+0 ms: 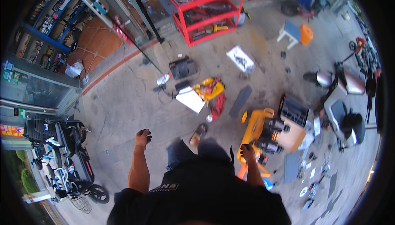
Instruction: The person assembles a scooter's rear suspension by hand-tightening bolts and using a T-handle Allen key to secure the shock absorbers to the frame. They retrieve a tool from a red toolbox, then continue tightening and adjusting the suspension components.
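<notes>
My left hand (142,137) hangs at my side over the bare concrete floor, fingers curled, and I see nothing in it. My right hand (248,151) hangs low beside an orange machine frame (256,131) that stands on the floor with dark motor parts (272,136) set in it. The fingers are curled; whether they touch the frame I cannot tell. My sandalled foot (199,133) steps forward between the two hands.
A red tool cart (205,9) stands ahead, with a black case (183,67), a white sheet (190,98) and a yellow-red bag (210,89) on the floor before it. Scooters stand at left (70,159) and right (341,97). Small parts lie scattered at lower right (312,175).
</notes>
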Motion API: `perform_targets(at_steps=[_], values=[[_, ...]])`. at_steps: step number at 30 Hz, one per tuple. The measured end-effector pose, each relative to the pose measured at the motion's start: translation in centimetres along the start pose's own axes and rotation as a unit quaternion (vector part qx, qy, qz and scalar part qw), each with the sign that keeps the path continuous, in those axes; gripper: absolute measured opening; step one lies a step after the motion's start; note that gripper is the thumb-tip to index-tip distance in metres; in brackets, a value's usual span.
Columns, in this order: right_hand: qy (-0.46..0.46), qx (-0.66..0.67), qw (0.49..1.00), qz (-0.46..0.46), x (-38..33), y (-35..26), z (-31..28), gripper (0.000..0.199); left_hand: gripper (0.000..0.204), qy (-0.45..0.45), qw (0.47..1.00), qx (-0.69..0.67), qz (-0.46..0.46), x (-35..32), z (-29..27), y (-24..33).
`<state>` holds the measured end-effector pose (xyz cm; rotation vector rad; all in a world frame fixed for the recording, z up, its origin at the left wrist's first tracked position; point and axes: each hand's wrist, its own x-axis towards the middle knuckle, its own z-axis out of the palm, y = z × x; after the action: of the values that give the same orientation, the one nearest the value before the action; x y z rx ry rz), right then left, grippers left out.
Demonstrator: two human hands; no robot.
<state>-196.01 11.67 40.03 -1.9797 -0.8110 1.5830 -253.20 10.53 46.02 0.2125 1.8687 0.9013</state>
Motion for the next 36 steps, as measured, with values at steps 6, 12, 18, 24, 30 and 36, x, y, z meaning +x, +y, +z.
perform_targets(at_steps=[6,12,18,24,30,36], values=[[0.164,0.081,0.979,-0.094,-1.8,-13.1,-4.9,0.026,0.029,-0.016,0.994,0.082,0.075,9.3,9.1,14.2],[0.331,0.149,0.919,0.152,-1.3,-9.5,-7.4,0.030,0.029,0.029,0.997,0.045,0.058,16.1,11.5,21.3],[0.173,-0.453,0.853,-0.193,13.0,-16.2,-5.4,0.028,0.024,0.167,0.985,-0.030,-0.007,30.1,22.7,29.2],[0.158,-0.201,0.964,-0.075,31.7,-44.3,-4.4,0.024,0.029,0.156,0.902,0.199,0.351,38.3,35.0,54.8],[0.148,-0.094,0.978,-0.115,35.7,-56.4,-3.4,0.029,0.019,0.077,0.800,0.342,0.487,45.4,44.1,72.2],[0.105,-0.266,0.945,-0.157,35.5,-52.7,-0.1,0.023,0.018,0.051,0.710,0.383,0.589,51.4,50.4,80.2]])
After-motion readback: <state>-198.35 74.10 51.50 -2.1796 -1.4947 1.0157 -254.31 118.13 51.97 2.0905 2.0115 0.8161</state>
